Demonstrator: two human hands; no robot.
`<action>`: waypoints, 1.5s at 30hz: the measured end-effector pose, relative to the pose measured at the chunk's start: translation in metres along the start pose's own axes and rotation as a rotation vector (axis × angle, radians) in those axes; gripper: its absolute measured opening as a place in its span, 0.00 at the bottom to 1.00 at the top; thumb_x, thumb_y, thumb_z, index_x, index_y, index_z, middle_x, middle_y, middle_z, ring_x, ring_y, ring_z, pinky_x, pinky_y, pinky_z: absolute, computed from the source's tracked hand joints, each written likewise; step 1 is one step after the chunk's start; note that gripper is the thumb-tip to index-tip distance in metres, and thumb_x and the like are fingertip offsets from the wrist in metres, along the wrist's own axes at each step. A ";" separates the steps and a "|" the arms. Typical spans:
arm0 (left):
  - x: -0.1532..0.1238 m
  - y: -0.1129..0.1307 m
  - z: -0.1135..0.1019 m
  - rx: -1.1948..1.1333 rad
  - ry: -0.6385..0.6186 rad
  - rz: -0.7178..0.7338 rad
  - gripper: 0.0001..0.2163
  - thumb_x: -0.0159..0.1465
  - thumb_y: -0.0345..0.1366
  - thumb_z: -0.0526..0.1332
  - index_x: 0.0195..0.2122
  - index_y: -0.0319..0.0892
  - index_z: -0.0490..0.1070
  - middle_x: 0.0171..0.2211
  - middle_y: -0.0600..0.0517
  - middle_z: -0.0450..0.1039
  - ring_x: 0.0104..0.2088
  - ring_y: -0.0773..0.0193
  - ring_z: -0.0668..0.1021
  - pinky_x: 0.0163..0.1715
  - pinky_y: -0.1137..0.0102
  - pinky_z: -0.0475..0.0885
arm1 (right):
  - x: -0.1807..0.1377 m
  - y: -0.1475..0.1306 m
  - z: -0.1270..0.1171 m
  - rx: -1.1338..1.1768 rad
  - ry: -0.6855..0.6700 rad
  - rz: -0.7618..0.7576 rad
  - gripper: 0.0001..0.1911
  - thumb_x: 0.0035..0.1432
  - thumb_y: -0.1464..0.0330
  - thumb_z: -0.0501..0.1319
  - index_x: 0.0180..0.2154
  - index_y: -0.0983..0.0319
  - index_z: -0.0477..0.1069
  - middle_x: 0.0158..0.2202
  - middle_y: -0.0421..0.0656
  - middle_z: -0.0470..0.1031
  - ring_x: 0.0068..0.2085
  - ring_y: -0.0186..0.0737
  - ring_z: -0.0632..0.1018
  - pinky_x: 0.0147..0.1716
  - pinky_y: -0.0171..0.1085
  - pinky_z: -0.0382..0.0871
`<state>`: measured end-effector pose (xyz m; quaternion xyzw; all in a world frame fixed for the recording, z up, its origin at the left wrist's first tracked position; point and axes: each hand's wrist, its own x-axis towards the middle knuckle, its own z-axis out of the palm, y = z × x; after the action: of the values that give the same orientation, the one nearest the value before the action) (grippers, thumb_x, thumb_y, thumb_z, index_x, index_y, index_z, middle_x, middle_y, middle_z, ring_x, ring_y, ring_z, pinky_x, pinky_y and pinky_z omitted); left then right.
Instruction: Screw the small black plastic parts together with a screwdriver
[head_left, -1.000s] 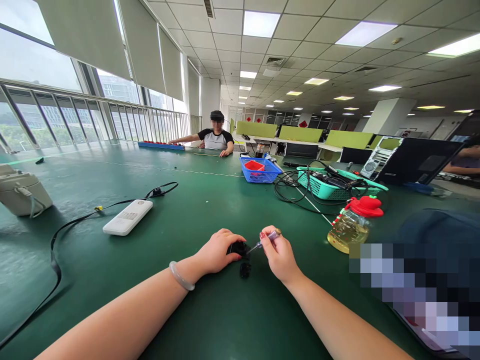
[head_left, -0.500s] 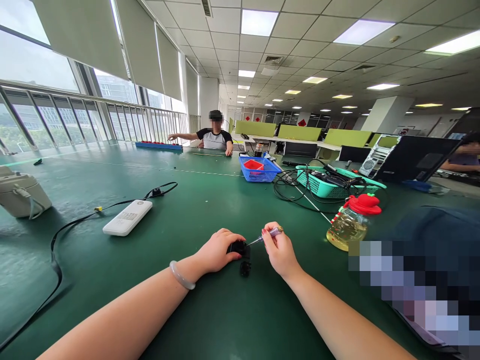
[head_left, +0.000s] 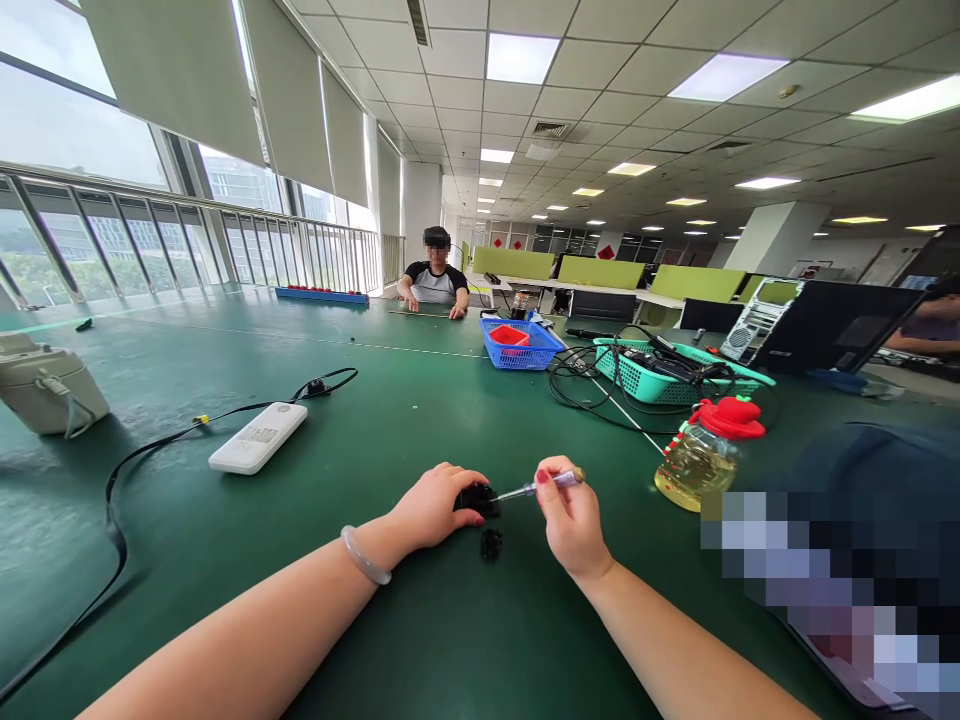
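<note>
On the green table (head_left: pixel 450 640), my left hand (head_left: pixel 435 505) is closed around a small black part (head_left: pixel 478 499), whose exact kind I cannot make out. A pale bangle sits on the left wrist. My right hand (head_left: pixel 571 520) grips a screwdriver (head_left: pixel 534 489) by its translucent handle, held nearly level. Its metal shaft points left, and the tip reaches the right side of the black part. Just in front of it, a second small black piece (head_left: pixel 491 545) lies loose on the tabletop.
To the left are a white power bank (head_left: pixel 259 438), a black cable (head_left: pixel 112 500) and a beige case (head_left: pixel 52 385). Rightward stand a red-lidded jar (head_left: pixel 697 460), a teal basket (head_left: pixel 652 378) with cables and a blue basket (head_left: pixel 523 350). A person (head_left: pixel 435 275) sits across the table.
My right hand has shifted slightly right and the screwdriver lies flatter. My left hand stays on the black part. The person across has drawn one arm in from the blue strip.
</note>
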<state>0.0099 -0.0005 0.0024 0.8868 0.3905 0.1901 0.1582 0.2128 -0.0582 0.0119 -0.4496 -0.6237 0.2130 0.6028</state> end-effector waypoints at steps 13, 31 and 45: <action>-0.003 0.006 -0.004 -0.009 -0.006 0.057 0.18 0.61 0.44 0.65 0.51 0.48 0.71 0.45 0.49 0.76 0.46 0.55 0.75 0.49 0.61 0.70 | -0.002 -0.011 0.009 -0.226 -0.388 -0.197 0.10 0.63 0.63 0.56 0.29 0.57 0.66 0.21 0.36 0.64 0.22 0.34 0.64 0.24 0.34 0.57; -0.004 0.008 -0.005 -0.009 -0.006 0.074 0.18 0.60 0.39 0.64 0.52 0.48 0.70 0.45 0.50 0.76 0.46 0.55 0.75 0.50 0.60 0.70 | -0.001 -0.005 0.008 -0.338 -0.217 -0.144 0.10 0.65 0.63 0.53 0.31 0.57 0.64 0.22 0.36 0.65 0.21 0.35 0.66 0.25 0.34 0.59; -0.005 0.012 -0.005 0.000 0.078 0.118 0.17 0.65 0.33 0.57 0.55 0.48 0.67 0.50 0.49 0.71 0.49 0.56 0.71 0.54 0.58 0.67 | 0.011 0.019 0.006 0.177 -0.135 0.205 0.20 0.59 0.48 0.58 0.30 0.58 0.64 0.19 0.35 0.64 0.22 0.35 0.67 0.23 0.34 0.61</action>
<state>0.0117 -0.0110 0.0109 0.9002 0.3433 0.2337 0.1312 0.2143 -0.0377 0.0019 -0.4406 -0.5924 0.3572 0.5721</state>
